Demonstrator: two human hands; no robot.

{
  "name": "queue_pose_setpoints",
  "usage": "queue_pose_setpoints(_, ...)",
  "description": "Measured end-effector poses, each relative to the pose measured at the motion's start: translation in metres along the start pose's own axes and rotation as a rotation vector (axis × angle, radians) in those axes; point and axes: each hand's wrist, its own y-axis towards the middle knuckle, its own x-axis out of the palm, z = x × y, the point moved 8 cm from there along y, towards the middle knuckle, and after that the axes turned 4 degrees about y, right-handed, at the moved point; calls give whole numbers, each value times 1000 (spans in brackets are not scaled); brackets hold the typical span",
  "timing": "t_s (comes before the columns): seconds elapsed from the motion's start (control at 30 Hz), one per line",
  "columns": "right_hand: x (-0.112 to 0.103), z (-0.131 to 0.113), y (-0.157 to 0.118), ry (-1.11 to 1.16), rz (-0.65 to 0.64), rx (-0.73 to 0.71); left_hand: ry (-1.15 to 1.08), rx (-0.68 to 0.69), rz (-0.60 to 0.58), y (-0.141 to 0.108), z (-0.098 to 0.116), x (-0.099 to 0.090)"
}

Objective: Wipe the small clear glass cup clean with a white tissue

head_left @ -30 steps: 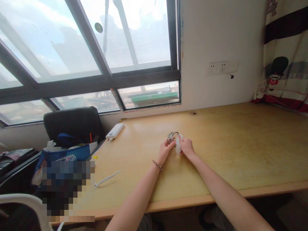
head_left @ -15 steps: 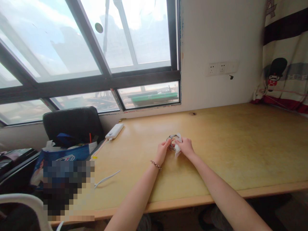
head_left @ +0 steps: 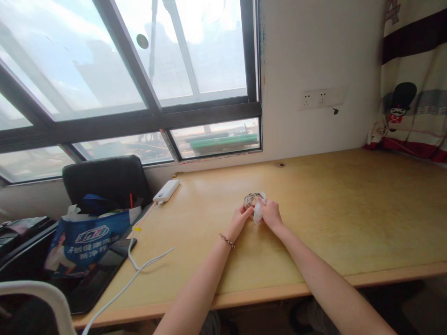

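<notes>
Above the middle of the wooden table, both hands are close together on a small ring-shaped object with a dark and silvery openwork look; I cannot make out its exact kind. My left hand grips its near left side, thumb on top. In my right hand, a crumpled white tissue is pinched and pressed against the ring's right side. The fingers partly hide the ring's lower edge. A beaded bracelet circles my left wrist.
A white power bank with a cable lies at the table's left. A dark tablet-like slab overhangs the left edge beside a blue bag on a black chair. Window and wall sockets are behind.
The ring-shaped object has turned in my hands, showing more of its patterned top. The tissue has shifted slightly along its right side. My arms stay nearly in place.
</notes>
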Motion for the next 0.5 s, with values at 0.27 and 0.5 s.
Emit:
queue_pose_setpoints(0.27,11,13,-3,163,-93,197,57,40,8,-5,13,4)
queue_pose_setpoints(0.5,1,-1,-2,43,1,26,3,7,42,-3,5,-2)
